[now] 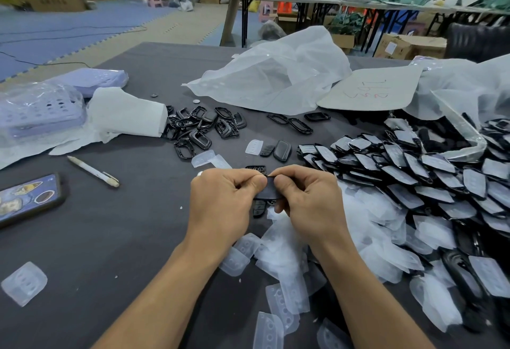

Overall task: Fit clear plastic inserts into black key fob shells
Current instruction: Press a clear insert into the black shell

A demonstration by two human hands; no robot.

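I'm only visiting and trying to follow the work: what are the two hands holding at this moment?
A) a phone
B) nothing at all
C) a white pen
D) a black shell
D: the left hand and the right hand both pinch one black shell between thumbs and fingers, while the pen and the phone lie untouched off to the left.

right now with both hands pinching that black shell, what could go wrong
1. The left hand and right hand cover most of the black shell, so a crooked insert could go unnoticed while pressing.
2. Loose clear inserts lie heaped just below the hands; pulling back may scatter them.
3. The stacked shells lean close beside the right hand; a bump might topple them.
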